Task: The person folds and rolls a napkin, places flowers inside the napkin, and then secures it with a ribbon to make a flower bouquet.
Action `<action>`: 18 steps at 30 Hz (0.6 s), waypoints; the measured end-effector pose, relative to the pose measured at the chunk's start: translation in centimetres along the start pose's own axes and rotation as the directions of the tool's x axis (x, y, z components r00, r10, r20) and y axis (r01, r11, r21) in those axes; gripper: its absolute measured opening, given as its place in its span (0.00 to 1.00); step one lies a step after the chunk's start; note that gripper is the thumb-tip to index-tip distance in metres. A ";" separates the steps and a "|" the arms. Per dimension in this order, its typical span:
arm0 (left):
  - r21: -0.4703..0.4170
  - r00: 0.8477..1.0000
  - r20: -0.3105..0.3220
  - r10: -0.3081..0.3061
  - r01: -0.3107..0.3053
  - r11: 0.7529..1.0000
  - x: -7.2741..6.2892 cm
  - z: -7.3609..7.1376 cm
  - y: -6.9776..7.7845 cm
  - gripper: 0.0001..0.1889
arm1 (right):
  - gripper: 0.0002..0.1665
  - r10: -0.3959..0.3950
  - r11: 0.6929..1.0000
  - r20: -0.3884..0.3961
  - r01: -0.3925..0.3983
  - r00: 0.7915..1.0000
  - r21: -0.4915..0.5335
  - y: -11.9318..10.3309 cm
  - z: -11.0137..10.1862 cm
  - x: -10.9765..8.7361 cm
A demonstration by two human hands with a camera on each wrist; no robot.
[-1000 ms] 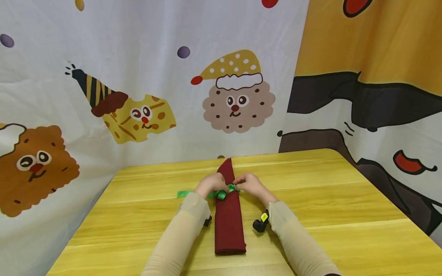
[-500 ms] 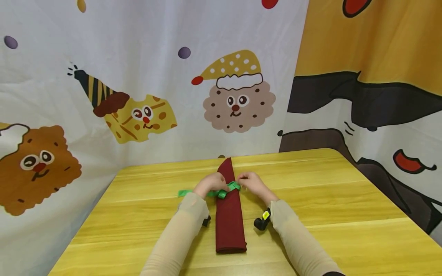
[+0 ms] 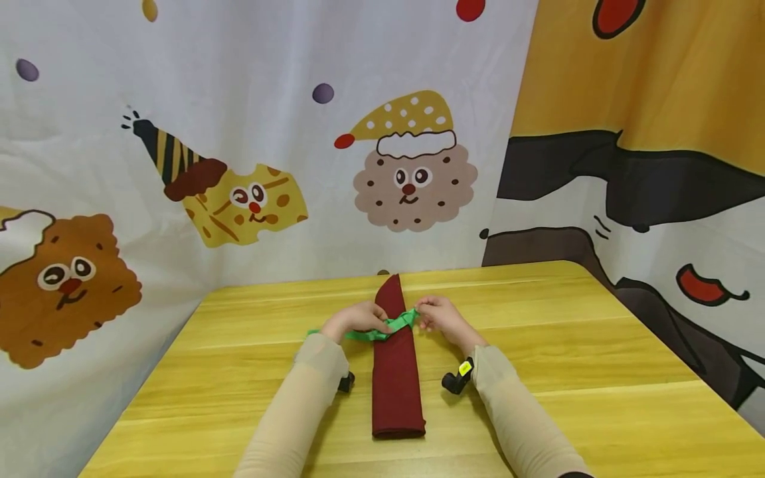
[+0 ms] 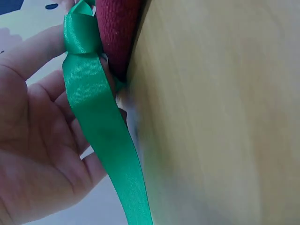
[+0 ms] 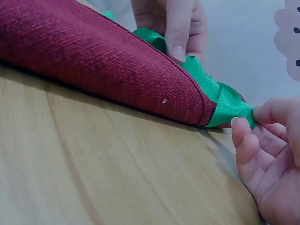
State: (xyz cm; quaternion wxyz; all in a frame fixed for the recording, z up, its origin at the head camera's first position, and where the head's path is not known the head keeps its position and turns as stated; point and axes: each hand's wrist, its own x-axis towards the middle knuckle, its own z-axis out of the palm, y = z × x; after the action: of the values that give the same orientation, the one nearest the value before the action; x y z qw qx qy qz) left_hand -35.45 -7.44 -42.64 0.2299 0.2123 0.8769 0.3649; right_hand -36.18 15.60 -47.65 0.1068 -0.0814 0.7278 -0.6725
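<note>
A dark red rolled cloth (image 3: 398,392) lies lengthwise on the table, its pointed end away from me. Across its upper part runs a green satin ribbon (image 3: 402,323), looped and knotted in places. My left hand (image 3: 358,317) pinches the ribbon at the cloth's left side. From there a long flat tail of ribbon (image 4: 101,117) hangs past the palm in the left wrist view. On the other side my right hand (image 3: 443,320) pinches a gathered bit of ribbon (image 5: 229,105) between thumb and fingers, just off the cloth's right edge.
The wood-grain table (image 3: 538,411) spreads out around the cloth. Right behind its far edge hangs a curtain (image 3: 263,73) printed with cartoon food. Small black wrist cameras (image 3: 458,377) sit below the hands.
My right hand has drawn the ribbon rightward and slightly up, so it now lies stretched across the cloth. My left hand has shifted a little left, and a loop on the cloth has flattened.
</note>
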 end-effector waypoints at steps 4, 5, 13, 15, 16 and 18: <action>0.006 1.000 -0.010 -0.012 0.012 1.000 -0.2 -0.2 -0.5 0.05 | 0.12 0.025 0.999 -0.024 -0.024 0.999 0.039 0.2 0.0 0.2; 0.005 1.000 -0.010 -0.016 0.016 1.000 -0.3 -0.2 -0.7 0.08 | 0.13 0.033 0.998 -0.028 -0.031 0.999 0.049 0.2 0.0 0.3; -0.142 0.998 0.068 0.013 -0.003 0.990 -0.8 -0.8 -1.7 0.14 | 0.20 0.047 0.998 0.042 -0.049 0.998 0.047 0.4 -0.2 0.6; -0.180 0.995 0.096 0.024 -0.006 0.984 -0.8 -0.9 -1.8 0.16 | 0.20 0.052 0.998 0.054 -0.054 0.997 0.030 0.3 -0.3 0.5; -0.192 0.994 0.108 0.029 -0.008 0.981 -0.9 -1.0 -1.8 0.17 | 0.20 0.054 0.998 0.060 -0.055 0.997 0.019 0.2 -0.4 0.4; -0.215 0.992 0.124 0.037 -0.009 0.977 -1.0 -1.1 -2.0 0.20 | 0.19 0.056 0.998 0.066 -0.055 0.996 -0.005 0.1 -0.6 0.2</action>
State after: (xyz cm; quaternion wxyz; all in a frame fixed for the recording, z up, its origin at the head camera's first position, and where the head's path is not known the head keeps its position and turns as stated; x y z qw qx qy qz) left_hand -35.69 -9.80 -43.18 0.3025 0.2193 0.8136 0.4454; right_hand -36.56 16.10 -47.72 0.1492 -0.0834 0.7270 -0.6650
